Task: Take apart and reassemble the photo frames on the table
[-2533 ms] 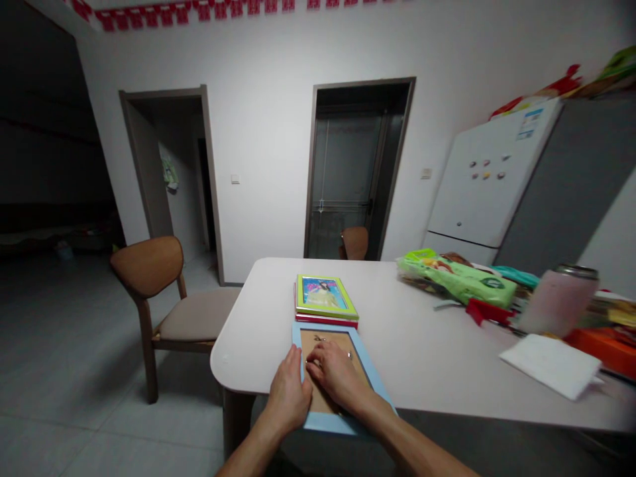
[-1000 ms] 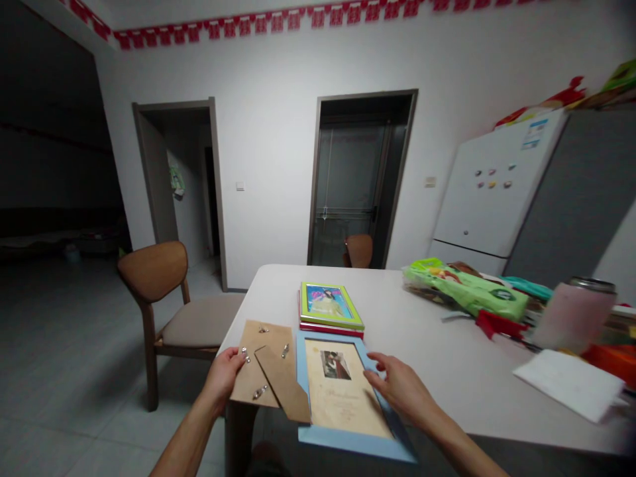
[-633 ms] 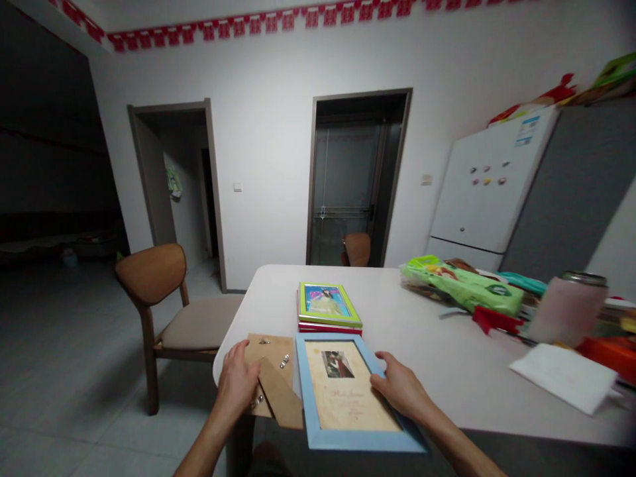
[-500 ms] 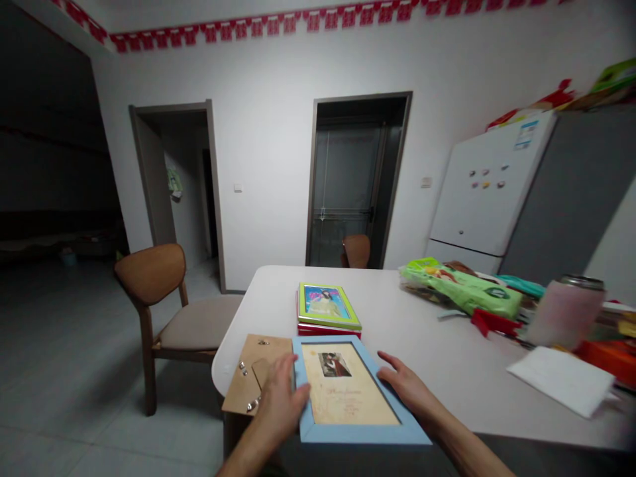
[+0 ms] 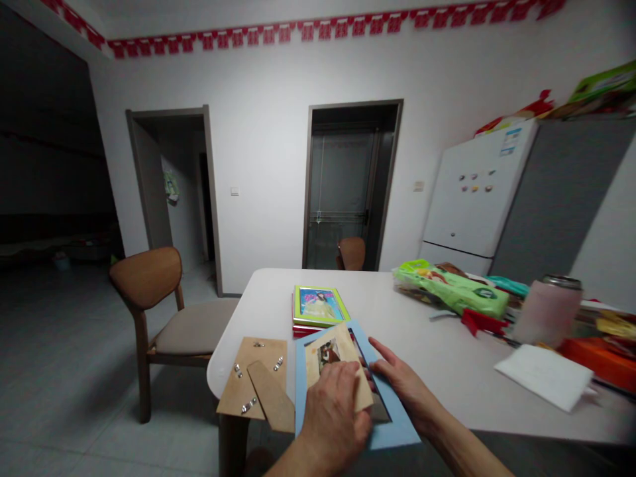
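My left hand (image 5: pixel 338 414) is closed on a cream picture card (image 5: pixel 312 372) with a small photo on it. The card sits askew over the light blue picture frame (image 5: pixel 397 427), and its lower part is hidden by my fingers. My right hand (image 5: pixel 405 391) grips the frame's right side, thumb along the edge; its other fingers are mostly hidden. Left of the frame lies a brown backing board (image 5: pixel 231 384) with metal clips and a stand leg (image 5: pixel 271 397). Just beyond, a green picture frame (image 5: pixel 297 308) rests on top of red-edged ones.
The white table (image 5: pixel 377 298) also carries a green packet (image 5: pixel 452 288), a pink jar (image 5: pixel 549 311), a white paper sheet (image 5: pixel 546 374) and an orange item (image 5: pixel 601 361) on the right. A wooden chair (image 5: pixel 149 275) stands at the left; a fridge (image 5: pixel 462 199) is behind.
My left hand has moved from the frame's left edge onto the card, which is now turned out of line with the frame. My right hand has taken hold of the frame's right side.
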Available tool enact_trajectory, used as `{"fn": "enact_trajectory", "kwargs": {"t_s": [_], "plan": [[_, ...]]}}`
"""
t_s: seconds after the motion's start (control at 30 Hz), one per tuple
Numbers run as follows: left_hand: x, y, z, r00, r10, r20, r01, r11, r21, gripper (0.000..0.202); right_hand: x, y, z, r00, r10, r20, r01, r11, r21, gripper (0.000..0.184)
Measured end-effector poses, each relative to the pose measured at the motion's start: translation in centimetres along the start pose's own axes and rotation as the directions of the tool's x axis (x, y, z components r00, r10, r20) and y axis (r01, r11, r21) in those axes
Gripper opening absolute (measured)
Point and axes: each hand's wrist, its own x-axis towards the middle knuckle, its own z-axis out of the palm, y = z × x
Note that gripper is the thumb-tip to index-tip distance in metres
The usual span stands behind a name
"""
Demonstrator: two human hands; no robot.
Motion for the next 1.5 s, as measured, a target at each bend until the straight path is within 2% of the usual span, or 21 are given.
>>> {"fn": "enact_trajectory", "kwargs": {"t_s": [0.07,0.13,0.23,0.37,0.47,0.63,0.8,0.97,1.1,1.2,1.27,1.33,1.4,1.47,1.5], "plan": [[0.0,-0.7,-0.9,0.992,-0.016,-0.128,0.016,1.000,-0.001,0.050,0.8,0.8,-0.9,0.999,-0.028,-0.035,0.024,0.991,-0.131,0.070],[-0.2,-2.3,-1.9,0.956,-0.104,-0.274,0.101,0.995,-0.023,0.046,1.9,1.8,-2.0,0.994,-0.066,-0.089,0.035,0.949,-0.314,0.067],[-1.4,-5.5,-3.2,0.881,-0.273,-0.386,0.259,0.962,-0.090,0.039,3.2,3.5,-3.7,0.975,-0.169,-0.143,0.052,0.801,-0.596,0.057],[-4.1,-8.8,-3.5,0.851,-0.425,-0.307,0.427,0.902,-0.064,0.036,4.3,4.6,-4.7,0.947,-0.296,-0.121,0.055,0.522,-0.851,0.048],[-5.6,-9.3,-3.4,0.857,-0.458,-0.238,0.485,0.871,0.072,0.038,4.6,4.7,-4.6,0.941,-0.326,-0.087,0.048,0.385,-0.922,0.046],[-6.1,-8.1,-4.1,0.892,-0.401,-0.209,0.451,0.826,0.338,0.033,4.6,4.9,-4.1,0.949,-0.305,-0.078,0.012,0.282,-0.959,0.046],[-6.2,-7.9,-4.1,0.921,-0.337,-0.194,0.389,0.820,0.420,0.031,4.4,4.9,-3.9,0.953,-0.295,-0.068,0.008,0.248,-0.969,0.046],[-6.4,-7.9,-3.3,0.974,-0.222,-0.053,0.226,0.910,0.346,0.045,4.4,4.8,-3.8,0.952,-0.303,-0.046,0.034,0.255,-0.966,0.042],[-5.9,-7.5,-2.8,0.973,-0.207,0.099,0.167,0.936,0.311,0.056,4.5,5.0,-3.7,0.942,-0.336,-0.030,0.063,0.263,-0.963,0.040],[-5.3,-7.5,-2.2,0.969,-0.187,0.165,0.129,0.943,0.307,0.058,4.3,5.1,-3.1,0.895,-0.446,0.026,0.154,0.254,-0.955,0.040],[-4.9,-7.7,-2.0,0.976,-0.168,0.142,0.120,0.948,0.294,0.053,3.7,4.8,-2.3,0.842,-0.536,0.055,0.243,0.286,-0.927,0.040],[-4.3,-7.9,-2.4,0.989,-0.146,0.020,0.137,0.963,0.231,0.048,2.8,4.2,-1.1,0.822,-0.565,0.065,0.343,0.401,-0.850,0.038],[-3.5,-7.7,-3.1,0.971,-0.167,-0.171,0.182,0.980,0.081,0.043,1.6,3.6,0.4,0.872,-0.479,0.096,0.404,0.596,-0.694,0.035],[-2.6,-6.7,-3.6,0.900,-0.282,-0.332,0.238,0.957,-0.169,0.037,0.6,3.4,2.1,0.942,-0.301,0.151,0.336,0.806,-0.488,0.034],[-2.2,-6.1,-3.6,0.857,-0.362,-0.366,0.249,0.914,-0.322,0.036,0.2,3.5,2.9,0.964,-0.205,0.168,0.255,0.888,-0.383,0.035]]}}
